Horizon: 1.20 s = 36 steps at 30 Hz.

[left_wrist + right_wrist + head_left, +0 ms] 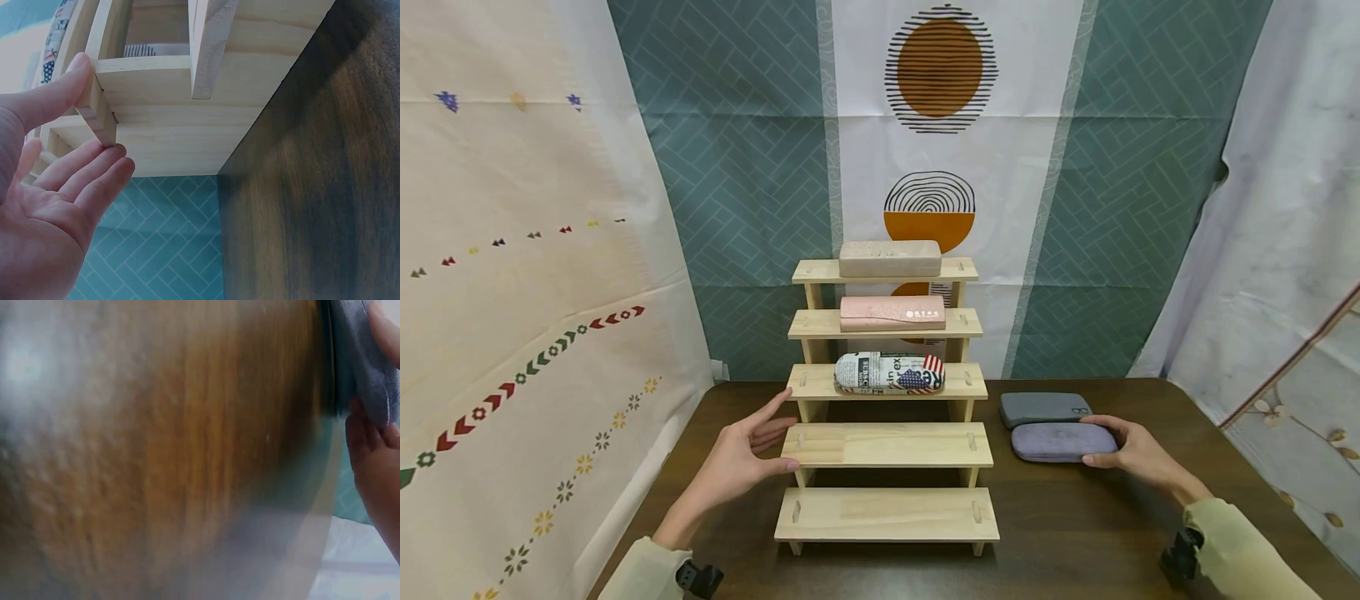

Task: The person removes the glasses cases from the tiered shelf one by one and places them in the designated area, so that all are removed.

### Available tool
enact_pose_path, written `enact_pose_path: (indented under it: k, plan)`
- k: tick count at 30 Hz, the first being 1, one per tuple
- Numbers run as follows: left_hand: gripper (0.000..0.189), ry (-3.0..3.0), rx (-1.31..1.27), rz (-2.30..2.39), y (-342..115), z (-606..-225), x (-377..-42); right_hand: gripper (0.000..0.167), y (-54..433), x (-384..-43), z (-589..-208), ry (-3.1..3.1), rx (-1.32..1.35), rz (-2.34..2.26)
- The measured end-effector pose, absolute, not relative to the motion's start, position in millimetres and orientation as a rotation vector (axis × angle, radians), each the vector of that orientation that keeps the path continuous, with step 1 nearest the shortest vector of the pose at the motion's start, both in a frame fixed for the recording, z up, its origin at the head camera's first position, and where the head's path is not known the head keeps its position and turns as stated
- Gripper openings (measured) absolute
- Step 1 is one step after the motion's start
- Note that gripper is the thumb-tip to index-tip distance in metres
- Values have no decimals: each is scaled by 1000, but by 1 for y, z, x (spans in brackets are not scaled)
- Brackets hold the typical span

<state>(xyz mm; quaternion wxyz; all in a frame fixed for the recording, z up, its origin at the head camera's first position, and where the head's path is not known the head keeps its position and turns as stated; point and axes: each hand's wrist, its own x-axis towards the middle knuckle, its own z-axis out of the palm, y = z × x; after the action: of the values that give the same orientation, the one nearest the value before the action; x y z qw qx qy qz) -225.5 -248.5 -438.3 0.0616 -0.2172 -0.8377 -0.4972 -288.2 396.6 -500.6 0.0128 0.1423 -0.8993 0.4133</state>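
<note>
A stepped wooden display stand [895,444] stands in the middle of the table. My left hand [747,457] is at its left side, with the thumb and fingertips on opposite edges of one step's end [100,115], pinching it in the left wrist view. To the right, my right hand [1138,460] holds the right end of a purple glasses case [1052,443], thumb on the near side and fingers on the far side. Directly behind it lies a grey-blue glasses case [1037,407]. In the right wrist view the purple case shows only at the right edge.
On the upper steps sit a beige glasses case [890,260], a pink glasses case [891,314] and a newsprint-patterned case [880,373]. The brown wooden table [1060,533] ends at a patterned cloth backdrop [737,183]. Cloths also hang at left and right.
</note>
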Motion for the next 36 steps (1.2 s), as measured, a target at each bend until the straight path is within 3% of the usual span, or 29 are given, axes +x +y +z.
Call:
enact_pose_path:
  k: [36]
  plan:
    - [103,-2530,-665,-1504,-249,-438,-225,63,407,-295,-506,-2753,495,1275]
